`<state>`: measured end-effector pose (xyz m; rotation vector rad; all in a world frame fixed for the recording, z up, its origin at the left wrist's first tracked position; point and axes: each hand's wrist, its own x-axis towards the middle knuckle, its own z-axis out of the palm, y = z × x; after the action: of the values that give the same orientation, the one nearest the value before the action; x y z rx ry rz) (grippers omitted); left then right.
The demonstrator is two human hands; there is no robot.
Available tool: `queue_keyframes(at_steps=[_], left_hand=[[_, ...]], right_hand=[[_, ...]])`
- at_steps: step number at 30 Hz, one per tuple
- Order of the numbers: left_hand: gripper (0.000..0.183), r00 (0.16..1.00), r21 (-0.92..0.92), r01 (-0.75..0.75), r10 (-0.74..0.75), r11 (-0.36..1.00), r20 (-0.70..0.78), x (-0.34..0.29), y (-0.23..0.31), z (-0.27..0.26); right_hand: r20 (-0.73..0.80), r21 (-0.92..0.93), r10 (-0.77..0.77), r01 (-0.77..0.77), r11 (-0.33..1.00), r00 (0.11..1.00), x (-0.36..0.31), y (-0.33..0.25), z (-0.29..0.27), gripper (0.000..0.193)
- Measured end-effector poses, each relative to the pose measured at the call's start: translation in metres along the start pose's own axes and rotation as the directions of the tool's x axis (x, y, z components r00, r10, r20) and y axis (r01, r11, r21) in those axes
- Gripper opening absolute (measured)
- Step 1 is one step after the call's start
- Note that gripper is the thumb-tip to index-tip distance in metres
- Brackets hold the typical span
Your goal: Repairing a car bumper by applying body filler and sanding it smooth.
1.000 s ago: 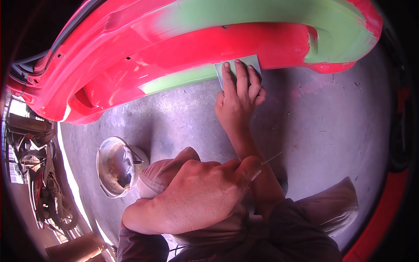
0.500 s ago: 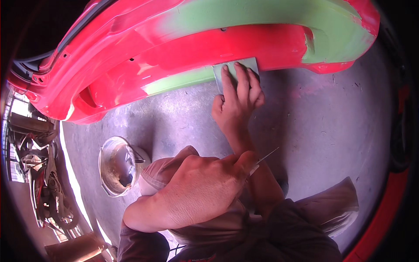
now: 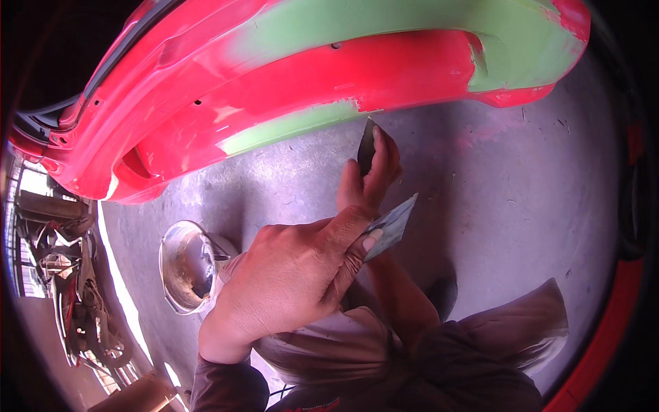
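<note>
A red car bumper (image 3: 405, 72) with pale green patches stretches across the far side. Along its lower edge runs a green strip (image 3: 292, 127), ragged at its right end. My right hand (image 3: 376, 172) grips a thin, dark, flat putty spreader (image 3: 366, 147), tilted nearly edge-on just below that edge and apart from it. Closer to me, my left hand (image 3: 295, 268) pinches a second flat putty spreader (image 3: 392, 230), grey-green and rectangular, between thumb and fingers. The left hand overlaps part of my right wrist in view.
To the left of my knee a worn bucket (image 3: 185, 268) stands on the grey concrete floor (image 3: 508, 206). Jumbled parts (image 3: 79, 295) lie at the far left. A red edge (image 3: 604, 336) curves along the right side.
My right hand has drawn its spreader off the bumper's lower edge, toward me, and turned it nearly edge-on. The left hand has tilted its spreader so the flat face shows.
</note>
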<state>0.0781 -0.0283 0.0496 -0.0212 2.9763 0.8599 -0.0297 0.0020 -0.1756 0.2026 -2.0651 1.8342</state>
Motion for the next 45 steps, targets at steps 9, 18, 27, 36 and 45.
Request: queue_keyframes(at_steps=[9, 18, 27, 36, 45], left_hand=[[0.020, 0.990, -0.022, -0.003, 0.006, 1.000, 0.143, -0.002, 0.016, 0.000], [0.023, 0.994, 0.047, 0.079, -0.082, 0.996, 0.065, -0.006, 0.000, 0.002], [0.037, 0.904, -0.649, 0.030, -0.297, 0.760, -0.306, 0.009, 0.001, -0.009], [0.033, 0.904, -0.700, -0.174, -0.170, 0.692, -0.393, 0.028, -0.009, 0.011], [0.031, 0.735, -0.585, -0.317, -0.196, 0.746, -0.649, 0.029, -0.004, 0.004]], right_hand=[[0.436, 0.340, -0.204, 0.049, 0.939, 0.877, -0.055, -0.006, 0.066, 0.058], [0.668, 0.280, 0.298, -0.602, 0.748, 0.682, -0.053, 0.014, 0.051, 0.036], [0.619, 0.677, 0.023, -0.549, 0.491, 0.785, 0.105, -0.060, -0.123, 0.062], [0.454, 0.761, -0.553, 0.019, 0.649, 0.698, 0.122, -0.101, -0.148, 0.048], [0.555, 0.362, -0.159, -0.065, 0.930, 0.817, 0.118, -0.073, -0.153, 0.035]])
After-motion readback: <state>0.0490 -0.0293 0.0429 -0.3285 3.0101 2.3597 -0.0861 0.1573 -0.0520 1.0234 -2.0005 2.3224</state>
